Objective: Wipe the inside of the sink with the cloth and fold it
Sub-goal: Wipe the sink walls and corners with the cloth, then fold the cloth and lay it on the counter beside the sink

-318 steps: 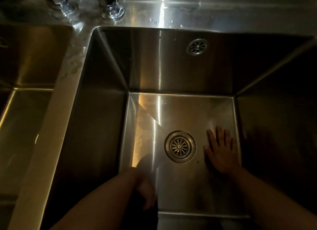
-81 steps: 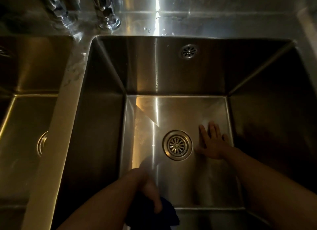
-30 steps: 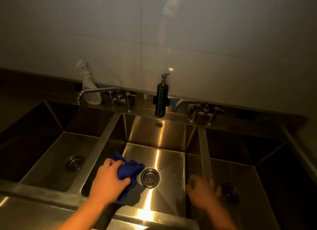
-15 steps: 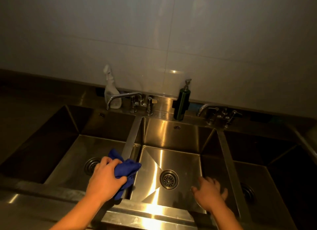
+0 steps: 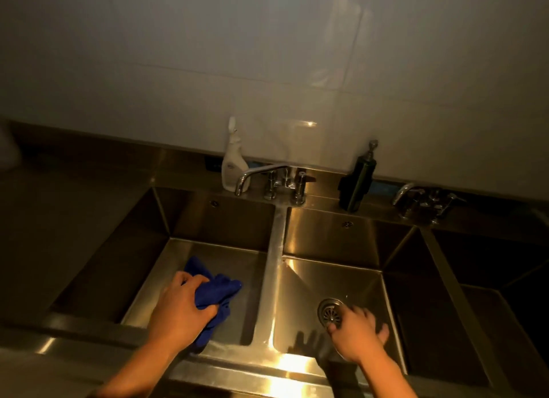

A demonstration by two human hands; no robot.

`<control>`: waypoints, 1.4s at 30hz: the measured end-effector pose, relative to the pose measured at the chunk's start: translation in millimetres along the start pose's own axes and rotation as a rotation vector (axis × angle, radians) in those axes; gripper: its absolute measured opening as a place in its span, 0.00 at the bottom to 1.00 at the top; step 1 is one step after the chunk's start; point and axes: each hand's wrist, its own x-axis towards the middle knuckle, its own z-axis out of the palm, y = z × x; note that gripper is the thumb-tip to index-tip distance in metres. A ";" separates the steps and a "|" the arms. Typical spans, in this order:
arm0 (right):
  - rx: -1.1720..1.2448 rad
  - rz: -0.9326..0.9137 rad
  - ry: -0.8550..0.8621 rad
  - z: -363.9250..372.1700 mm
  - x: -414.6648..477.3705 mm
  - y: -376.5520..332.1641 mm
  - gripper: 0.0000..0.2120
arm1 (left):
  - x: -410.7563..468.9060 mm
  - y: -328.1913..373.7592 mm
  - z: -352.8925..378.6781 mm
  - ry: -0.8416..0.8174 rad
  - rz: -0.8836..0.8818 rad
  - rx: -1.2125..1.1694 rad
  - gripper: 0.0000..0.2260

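the three-basin steel sink (image 5: pixel 276 249) spans the view. the left hand (image 5: pixel 178 311) reaches palm-down over the left basin (image 5: pixel 208 255), fingers curled round the bunched blue cloth (image 5: pixel 217 290). the right hand (image 5: pixel 356 335) hangs over the middle basin (image 5: pixel 341 278) beside the drain (image 5: pixel 328 308), blurred fingers loose, holding nothing.

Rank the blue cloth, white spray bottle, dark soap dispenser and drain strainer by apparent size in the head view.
1. blue cloth: largest, though near the camera and partly under the left hand.
2-3. white spray bottle and dark soap dispenser: too alike to rank.
4. drain strainer: smallest, partly behind the right hand.
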 end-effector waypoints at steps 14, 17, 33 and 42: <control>-0.020 0.032 -0.011 53.6 -41.9 -183.3 0.25 | 46.3 -121.9 -100.6 -0.036 0.048 -0.106 0.13; -0.032 0.011 -0.001 51.2 -33.8 -194.0 0.25 | 47.7 -131.7 -110.8 -0.008 0.044 -0.106 0.13; 0.069 -0.201 0.104 114.4 -41.2 -384.1 0.20 | 101.2 -264.9 -201.7 -0.003 0.013 -0.059 0.17; 0.166 -0.412 0.246 160.2 -54.3 -571.3 0.27 | 166.5 -350.0 -248.8 -0.066 0.115 0.043 0.22</control>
